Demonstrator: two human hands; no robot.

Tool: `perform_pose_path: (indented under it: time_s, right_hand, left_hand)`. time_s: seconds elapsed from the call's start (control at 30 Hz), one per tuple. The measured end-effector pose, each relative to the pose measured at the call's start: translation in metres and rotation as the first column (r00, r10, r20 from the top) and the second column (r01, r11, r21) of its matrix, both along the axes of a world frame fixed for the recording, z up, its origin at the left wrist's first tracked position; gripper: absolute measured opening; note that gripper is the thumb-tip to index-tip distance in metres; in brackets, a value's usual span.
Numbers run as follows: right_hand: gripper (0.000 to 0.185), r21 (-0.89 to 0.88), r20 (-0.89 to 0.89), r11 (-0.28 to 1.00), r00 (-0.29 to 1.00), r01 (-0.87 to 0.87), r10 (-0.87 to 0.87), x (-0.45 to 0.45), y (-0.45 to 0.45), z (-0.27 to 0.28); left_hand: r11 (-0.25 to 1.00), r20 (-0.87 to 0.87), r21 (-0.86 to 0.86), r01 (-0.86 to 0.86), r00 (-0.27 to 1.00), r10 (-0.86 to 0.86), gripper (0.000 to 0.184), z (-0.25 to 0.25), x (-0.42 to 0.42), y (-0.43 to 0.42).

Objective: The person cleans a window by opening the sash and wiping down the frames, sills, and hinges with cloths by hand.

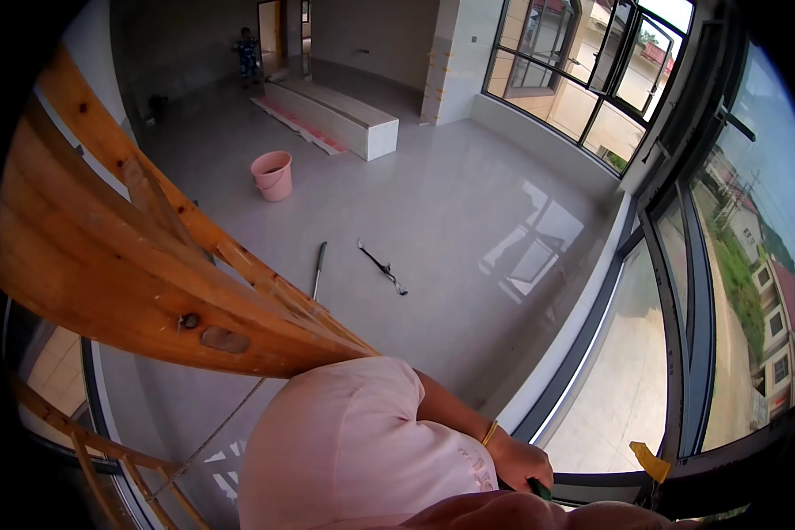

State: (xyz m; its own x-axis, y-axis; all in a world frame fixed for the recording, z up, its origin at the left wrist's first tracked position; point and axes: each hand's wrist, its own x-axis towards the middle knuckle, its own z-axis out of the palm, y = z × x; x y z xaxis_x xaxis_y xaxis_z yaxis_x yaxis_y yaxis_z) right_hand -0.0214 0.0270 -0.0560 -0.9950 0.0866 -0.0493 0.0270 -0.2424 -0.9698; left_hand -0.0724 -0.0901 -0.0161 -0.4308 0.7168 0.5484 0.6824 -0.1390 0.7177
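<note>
A yellow bracelet circles the wrist of my left hand (523, 466), which is closed around a dark green object (539, 488), mostly hidden by the fingers. That hand is beside the lower window frame (596, 481). Bare skin of my right arm crosses the bottom edge of the view, and the fingers of my right hand cannot be made out. To the right of my left hand, a yellow piece (649, 461) sticks up at the frame.
A wooden ladder (150, 283) rises at the left. On the tiled floor are a pink bucket (276, 179), two long tools (319, 269) (382, 267) and a long white box-like block (336, 115). Another person (246, 55) stands far back. Open window panes (645, 66) are upper right.
</note>
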Motion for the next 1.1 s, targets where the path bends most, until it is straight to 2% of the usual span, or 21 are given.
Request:
perform_pose_path:
  time_s: [0.27, 0.7, 0.9, 1.03, 1.07, 1.1]
  right_hand:
    - [0.042, -0.146, 0.068, 0.989, 0.998, 0.02, -0.01, 0.001, 0.004, -0.003]
    - [0.043, -0.309, 0.128, 0.946, 0.99, 0.095, -0.058, 0.013, 0.017, -0.003]
    - [0.044, -0.445, 0.147, 0.88, 0.983, 0.167, -0.112, 0.031, 0.05, -0.005]
    - [0.044, -0.657, 0.107, 0.714, 0.968, 0.241, -0.229, 0.086, 0.089, -0.001]
    - [0.044, -0.695, 0.064, 0.682, 0.964, 0.227, -0.257, 0.1, 0.089, 0.005]
    - [0.042, -0.556, -0.036, 0.804, 0.961, 0.21, -0.276, 0.106, 0.074, 0.029]
  left_hand:
    - [0.991, 0.016, 0.128, -0.037, 0.999, 0.035, 0.027, 0.002, 0.001, -0.006]
    - [0.979, 0.055, 0.203, 0.019, 0.998, -0.031, 0.027, 0.014, 0.01, -0.002]
    - [0.983, -0.037, 0.178, 0.038, 0.999, -0.031, 0.025, 0.008, 0.011, 0.0]
    - [0.98, -0.104, 0.169, 0.105, 0.991, -0.088, 0.023, 0.028, 0.014, -0.005]
    - [0.969, -0.166, 0.23, 0.088, 0.985, -0.049, 0.023, 0.033, 0.014, -0.002]
    - [0.982, -0.218, 0.162, 0.1, 0.974, -0.063, 0.028, 0.039, 0.014, -0.005]
